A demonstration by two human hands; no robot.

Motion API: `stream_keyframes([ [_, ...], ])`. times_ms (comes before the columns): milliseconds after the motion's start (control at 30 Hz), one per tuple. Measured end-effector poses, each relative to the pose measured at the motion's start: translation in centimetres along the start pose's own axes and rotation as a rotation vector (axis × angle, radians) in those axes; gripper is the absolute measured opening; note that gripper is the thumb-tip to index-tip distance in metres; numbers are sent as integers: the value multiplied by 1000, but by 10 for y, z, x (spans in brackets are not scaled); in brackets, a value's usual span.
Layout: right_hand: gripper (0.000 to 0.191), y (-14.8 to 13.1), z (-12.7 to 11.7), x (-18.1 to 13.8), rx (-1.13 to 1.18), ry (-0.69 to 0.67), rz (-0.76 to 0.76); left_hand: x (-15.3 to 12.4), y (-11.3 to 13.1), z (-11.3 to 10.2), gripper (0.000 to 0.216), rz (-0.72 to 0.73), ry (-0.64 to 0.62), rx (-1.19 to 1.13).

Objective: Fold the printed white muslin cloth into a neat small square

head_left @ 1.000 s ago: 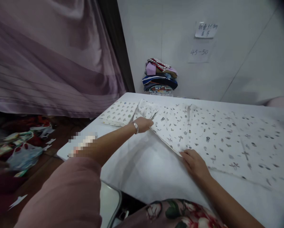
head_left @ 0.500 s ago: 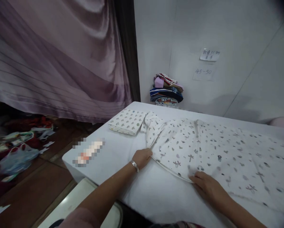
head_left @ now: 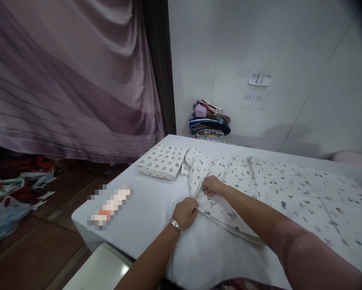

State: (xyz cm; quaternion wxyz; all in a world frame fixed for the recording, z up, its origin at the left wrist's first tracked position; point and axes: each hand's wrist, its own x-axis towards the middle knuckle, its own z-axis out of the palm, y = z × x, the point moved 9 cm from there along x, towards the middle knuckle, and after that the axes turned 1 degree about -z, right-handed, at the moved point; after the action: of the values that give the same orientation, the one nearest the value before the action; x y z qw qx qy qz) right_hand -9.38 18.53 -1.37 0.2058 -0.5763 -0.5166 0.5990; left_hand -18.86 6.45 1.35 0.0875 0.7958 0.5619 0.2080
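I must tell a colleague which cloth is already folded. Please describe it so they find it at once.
On the white table, find the far left corner near the purple curtain. The folded cloth lies there, a small flat rectangle. Unlike the spread printed garment beside it, no hand touches it.

Your cloth (head_left: 290, 189) is spread over the right side of the worktop (head_left: 144, 209), folded piece (head_left: 164, 161) just left of it, clothes pile (head_left: 209, 121) behind by the wall (head_left: 290, 48), curtain (head_left: 63, 80) off left.
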Motion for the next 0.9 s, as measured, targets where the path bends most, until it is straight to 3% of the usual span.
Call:
stream_keyframes([
  [167,19,-4,-10,24,161,82,-22,2,3,4,13,48,-43,-22],
  [300,17,-17,-29,43,298,246,-88,1,1,5,13,41,-43,-56],
  [533,22,-33,-54,65,329,380,-97,-1,-1,4,14,42,-35,-86],
  [667,20,-61,-45,56,332,308,-249,-1,1,1,17,52,-39,-113],
  [800,25,-85,-18,27,285,160,-462,-6,5,-7,11,88,-37,-256],
  [900,27,-93,7,-3,157,22,-652,-5,-8,-29,17,17,123,-475],
])
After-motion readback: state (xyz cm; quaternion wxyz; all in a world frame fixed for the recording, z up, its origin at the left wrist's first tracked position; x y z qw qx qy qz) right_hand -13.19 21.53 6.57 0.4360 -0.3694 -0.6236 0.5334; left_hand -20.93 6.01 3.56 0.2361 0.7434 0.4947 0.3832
